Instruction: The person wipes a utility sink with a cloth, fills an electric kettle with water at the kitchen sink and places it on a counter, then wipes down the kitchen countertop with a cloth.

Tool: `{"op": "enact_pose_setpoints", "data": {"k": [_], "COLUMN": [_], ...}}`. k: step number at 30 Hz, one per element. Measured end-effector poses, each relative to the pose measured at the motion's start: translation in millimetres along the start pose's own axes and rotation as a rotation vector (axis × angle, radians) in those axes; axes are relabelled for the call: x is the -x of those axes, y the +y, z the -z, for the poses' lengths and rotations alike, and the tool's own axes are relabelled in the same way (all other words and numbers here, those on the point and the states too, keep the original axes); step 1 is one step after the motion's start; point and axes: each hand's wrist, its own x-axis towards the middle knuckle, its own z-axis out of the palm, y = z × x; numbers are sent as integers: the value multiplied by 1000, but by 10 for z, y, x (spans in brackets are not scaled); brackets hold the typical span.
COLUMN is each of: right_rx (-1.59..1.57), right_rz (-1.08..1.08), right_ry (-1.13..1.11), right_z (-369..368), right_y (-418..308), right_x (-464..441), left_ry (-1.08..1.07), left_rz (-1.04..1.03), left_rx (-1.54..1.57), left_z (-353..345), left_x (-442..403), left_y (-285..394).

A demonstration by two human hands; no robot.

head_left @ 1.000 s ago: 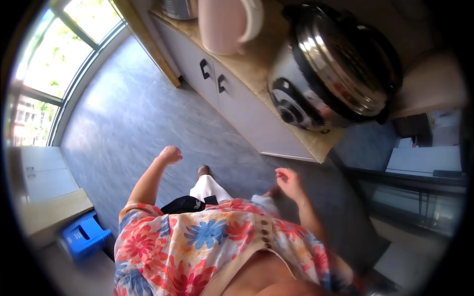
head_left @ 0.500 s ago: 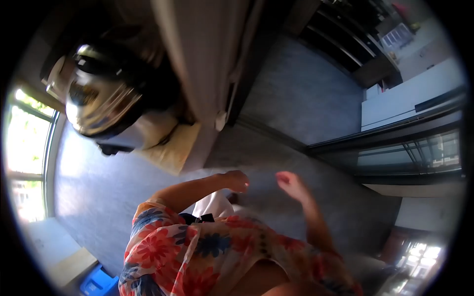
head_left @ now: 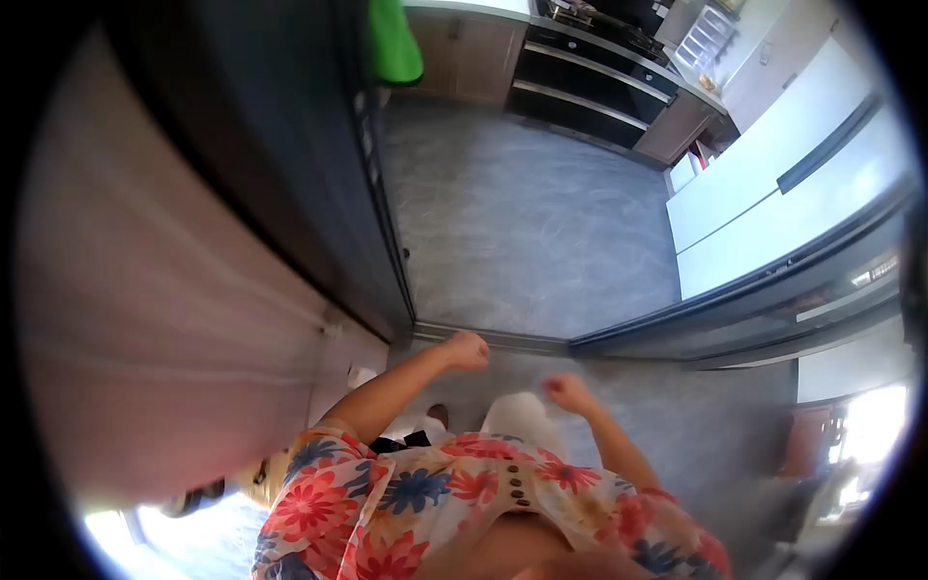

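My left hand (head_left: 466,351) is out in front of my body with its fingers curled into a loose fist; nothing shows in it. Slightly lower and to the right, my right hand (head_left: 567,392) is also closed, a little blurred, and no object shows in it. Neither hand touches anything. Below them are my flowered shirt (head_left: 416,491) and a light trouser leg (head_left: 525,418). Just beyond the hands, the dark door track (head_left: 512,338) crosses the floor.
A kitchen floor (head_left: 532,222) stretches ahead to a black oven front (head_left: 580,92) and wooden cabinets (head_left: 464,53). A white refrigerator (head_left: 773,184) and a dark-framed glass door (head_left: 735,314) stand right. A wall (head_left: 164,319) and dark door frame (head_left: 280,145) rise close on the left. Green cloth (head_left: 391,43) hangs above.
My view has turned right and moved toward the doorway. The helmet has left view at the left, and the kitchen shows more fully. Both hands stay closed in front of me.
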Motion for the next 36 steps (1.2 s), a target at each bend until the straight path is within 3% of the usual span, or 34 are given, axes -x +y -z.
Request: {"op": "enact_pose_setpoints", "data": {"k": [2, 6, 9, 13, 16, 23, 27, 30, 32, 35, 36], "right_rx": [-289, -233, -249, -409, -342, -250, -339, -335, -390, -293, -258], "right_rz": [-311, -818, -923, -937, -851, -586, -507, -472, -553, -642, -680], "right_ry": [-29, -237, -206, -125, -146, -147, -211, -243, -229, -314, -338], "right_z": [157, 688, 1067, 1839, 2385, 2987, 3140, 3289, 3321, 3505, 3603], "right_y": [385, 1047, 1628, 2040, 2175, 1826, 1408, 1218, 1325, 1426, 1373], "right_x": [25, -142, -503, -1222, -1964, -3949, -4712, -5083, -5302, -5548, -5632], "left_ry": [24, 107, 202, 302, 399, 402, 473, 544, 589, 628, 712], "left_rz": [-39, 22, 76, 267, 348, 476, 443, 301, 302, 558, 559], "left_rx": [11, -52, -70, -23, 86, 109, 121, -52, -35, 131, 77], "left_z": [247, 755, 1223, 1843, 2229, 3077, 3852, 4472, 4853, 5330, 5483], "left_x": [-370, -999, -1458, -1810, -1880, -2247, -2601, -2889, -3046, -3296, -3342], "left_y": [-40, -77, -280, -435, -342, -917, -1244, -1354, -1479, -1739, -1851]}}
